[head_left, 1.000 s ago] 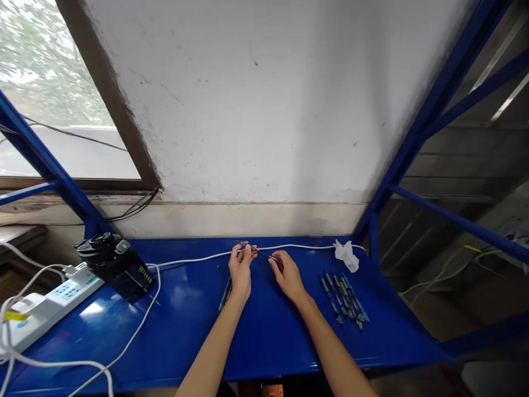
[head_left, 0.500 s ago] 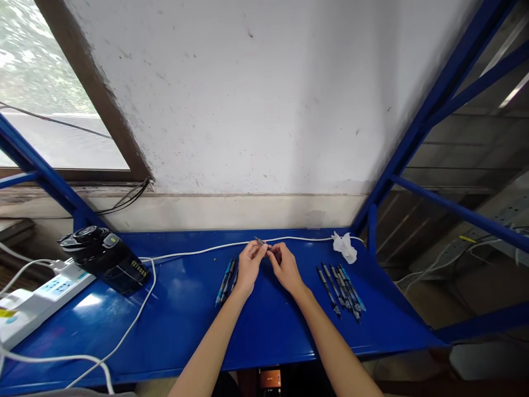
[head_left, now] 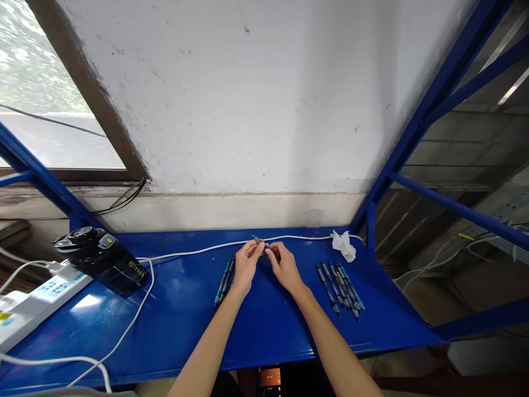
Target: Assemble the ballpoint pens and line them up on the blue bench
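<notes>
While both hands meet over the blue table (head_left: 273,331), left hand (head_left: 247,263) pinches a slim pen part (head_left: 258,240) (details too small), fingertips closed on it; right hand (head_left: 284,267) curls at its other end, grip unclear. Left of the hands, a few pens (head_left: 224,282); right, pen pile (head_left: 340,289), crumpled tissue (head_left: 343,246) behind it.

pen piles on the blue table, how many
2: the left pile beside the left hand, the right pile near the crumpled tissue. The left arm may hide more.
</notes>
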Tool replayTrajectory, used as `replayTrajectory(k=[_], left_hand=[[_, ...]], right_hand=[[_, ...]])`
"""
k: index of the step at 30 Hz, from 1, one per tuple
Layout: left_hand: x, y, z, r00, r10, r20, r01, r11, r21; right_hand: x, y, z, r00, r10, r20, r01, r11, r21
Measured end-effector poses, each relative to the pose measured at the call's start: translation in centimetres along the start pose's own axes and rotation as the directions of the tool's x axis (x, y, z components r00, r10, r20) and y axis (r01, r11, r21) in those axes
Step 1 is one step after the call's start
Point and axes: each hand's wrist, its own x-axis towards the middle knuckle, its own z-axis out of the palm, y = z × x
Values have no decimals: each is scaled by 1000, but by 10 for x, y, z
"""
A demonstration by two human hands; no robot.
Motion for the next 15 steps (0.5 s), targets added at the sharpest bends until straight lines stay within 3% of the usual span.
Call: replayTrajectory(k=[3, 10, 15], left_hand=[[0, 0, 0, 1000, 2, 6, -2, 1000, 10], [0, 0, -2, 1000, 9, 4, -9, 1000, 16], [0, 0, -1, 1000, 2, 12, -2, 1000, 13]], right_hand=[[-1, 1, 1, 999, 34, 0, -34, 999, 5], [0, -2, -3, 998, -35, 57, 39, 996, -75], [-2, 0, -1, 998, 57, 40, -54, 996, -67]])
